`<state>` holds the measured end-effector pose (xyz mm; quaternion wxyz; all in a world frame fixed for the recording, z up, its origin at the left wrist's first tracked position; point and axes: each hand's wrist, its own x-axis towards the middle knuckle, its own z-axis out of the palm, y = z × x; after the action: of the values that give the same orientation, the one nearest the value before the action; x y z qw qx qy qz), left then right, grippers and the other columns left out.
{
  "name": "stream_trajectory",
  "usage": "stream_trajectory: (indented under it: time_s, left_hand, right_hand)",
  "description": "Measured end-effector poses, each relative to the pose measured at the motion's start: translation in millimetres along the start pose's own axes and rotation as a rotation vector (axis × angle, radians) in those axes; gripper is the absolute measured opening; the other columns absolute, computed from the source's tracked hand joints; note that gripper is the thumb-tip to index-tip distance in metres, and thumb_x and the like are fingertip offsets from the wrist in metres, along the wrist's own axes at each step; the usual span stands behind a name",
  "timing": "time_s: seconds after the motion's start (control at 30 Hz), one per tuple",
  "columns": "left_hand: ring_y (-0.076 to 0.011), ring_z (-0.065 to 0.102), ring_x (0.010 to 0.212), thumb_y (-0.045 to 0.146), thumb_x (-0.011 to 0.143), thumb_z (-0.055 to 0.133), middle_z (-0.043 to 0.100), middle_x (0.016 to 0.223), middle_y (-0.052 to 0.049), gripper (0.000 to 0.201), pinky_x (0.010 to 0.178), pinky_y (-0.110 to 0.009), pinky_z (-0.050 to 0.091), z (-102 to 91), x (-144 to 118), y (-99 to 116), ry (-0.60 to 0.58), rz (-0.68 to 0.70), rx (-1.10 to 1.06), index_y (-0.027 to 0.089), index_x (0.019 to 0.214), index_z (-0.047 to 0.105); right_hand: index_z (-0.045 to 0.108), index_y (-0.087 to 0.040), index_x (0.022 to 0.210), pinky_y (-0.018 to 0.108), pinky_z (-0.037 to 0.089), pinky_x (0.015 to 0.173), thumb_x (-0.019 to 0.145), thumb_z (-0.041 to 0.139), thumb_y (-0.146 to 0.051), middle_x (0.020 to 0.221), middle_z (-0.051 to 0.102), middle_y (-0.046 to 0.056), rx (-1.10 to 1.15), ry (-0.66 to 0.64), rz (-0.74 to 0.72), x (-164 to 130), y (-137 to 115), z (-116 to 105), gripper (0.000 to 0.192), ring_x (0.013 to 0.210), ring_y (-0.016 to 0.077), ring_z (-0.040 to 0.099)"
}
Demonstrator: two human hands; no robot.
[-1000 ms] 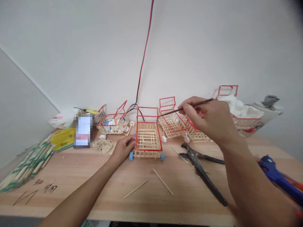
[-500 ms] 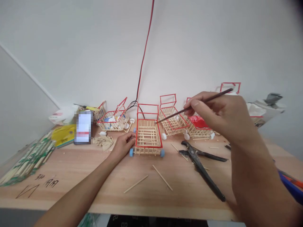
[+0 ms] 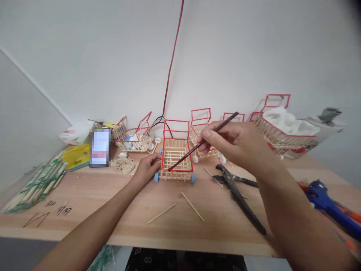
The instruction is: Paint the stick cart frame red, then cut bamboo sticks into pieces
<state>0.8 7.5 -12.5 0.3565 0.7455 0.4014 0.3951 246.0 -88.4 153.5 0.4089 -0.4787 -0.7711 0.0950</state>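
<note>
A miniature shopping cart (image 3: 177, 155) made of thin wooden sticks, with a red-painted rim and handle and blue wheels, stands before me. Along its left side, my left hand (image 3: 148, 167) has its fingers curled, the fingertips gripping the side and partly hidden there. In my right hand (image 3: 222, 141) a thin dark paintbrush (image 3: 191, 151) is pinched like a pen. Its reddish tip meets the front rim of the cart near the left corner. The right hand hovers to the right, partly covering another stick cart (image 3: 200, 130) with white wheels.
Black pliers (image 3: 235, 194) and loose sticks (image 3: 192, 206) lie on the wooden table (image 3: 135, 229). To the right are a blue glue gun (image 3: 324, 199) and a cart full of white material (image 3: 290, 122). A phone (image 3: 100, 147), bagged sticks (image 3: 38, 180) and another cart (image 3: 134, 140) stand left.
My right hand has moved left and down, carrying the brush tip from the back right corner of the rim to its front left part. The left hand stays at the cart.
</note>
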Motion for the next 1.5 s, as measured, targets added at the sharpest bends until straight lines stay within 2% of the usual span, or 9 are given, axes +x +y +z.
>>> stream_trajectory:
  time_s: [0.1,0.2,0.43,0.57,1.03,1.5]
  left_hand:
    - [-0.0139,0.055,0.067,0.029,0.083,0.053,0.058,0.072,0.0,0.018,0.064,-0.023,0.043,0.1,0.3,-2.3,0.003,0.007,0.006,0.014,0.087,0.063]
    - [-0.0138,0.055,0.068,0.029,0.083,0.052,0.059,0.073,0.0,0.019,0.065,-0.023,0.042,0.2,0.5,-3.0,0.009,0.014,0.015,0.014,0.088,0.063]
    - [-0.0121,0.053,0.063,0.027,0.082,0.053,0.06,0.07,0.001,0.016,0.061,-0.022,0.04,0.7,-0.2,3.9,0.016,0.004,0.027,0.014,0.083,0.062]
    - [-0.0115,0.052,0.062,0.024,0.081,0.053,0.06,0.069,0.001,0.014,0.06,-0.021,0.04,0.9,-0.1,6.7,0.02,0.003,0.012,0.014,0.081,0.062]
    - [-0.0116,0.052,0.062,0.028,0.081,0.055,0.061,0.07,0.001,0.015,0.06,-0.021,0.041,1.6,0.3,0.8,0.02,0.003,-0.003,0.015,0.083,0.063]
    - [-0.0127,0.054,0.065,0.029,0.081,0.056,0.063,0.072,0.0,0.017,0.062,-0.022,0.042,1.0,0.1,5.1,0.022,0.003,-0.001,0.014,0.082,0.063]
  right_hand:
    - [0.071,-0.021,0.069,0.025,0.052,0.058,0.09,0.052,-0.033,0.074,0.073,0.003,-0.056,-0.031,-0.024,0.4,0.2,2.6,0.031,0.066,0.0153,0.068]
    - [0.072,-0.021,0.068,0.024,0.05,0.056,0.089,0.053,-0.032,0.074,0.073,0.002,-0.091,-0.006,-0.049,0.1,0.2,1.3,0.03,0.066,0.0149,0.068]
    - [0.072,-0.022,0.075,0.025,0.05,0.061,0.09,0.052,-0.032,0.079,0.073,0.002,-0.03,-0.034,-0.092,-0.7,-0.4,12.0,0.028,0.069,0.0148,0.067]
    - [0.072,-0.022,0.073,0.026,0.05,0.064,0.09,0.052,-0.033,0.076,0.073,0.002,-0.045,-0.028,-0.089,1.0,2.8,17.4,0.029,0.07,0.0156,0.067]
    - [0.071,-0.022,0.072,0.026,0.052,0.063,0.09,0.052,-0.032,0.078,0.073,0.002,0.025,0.003,-0.048,2.5,5.6,14.8,0.028,0.069,0.0153,0.068]
    - [0.071,-0.022,0.072,0.028,0.053,0.066,0.09,0.051,-0.032,0.079,0.073,0.002,0.011,-0.048,-0.038,2.4,4.3,13.9,0.028,0.073,0.0166,0.068]
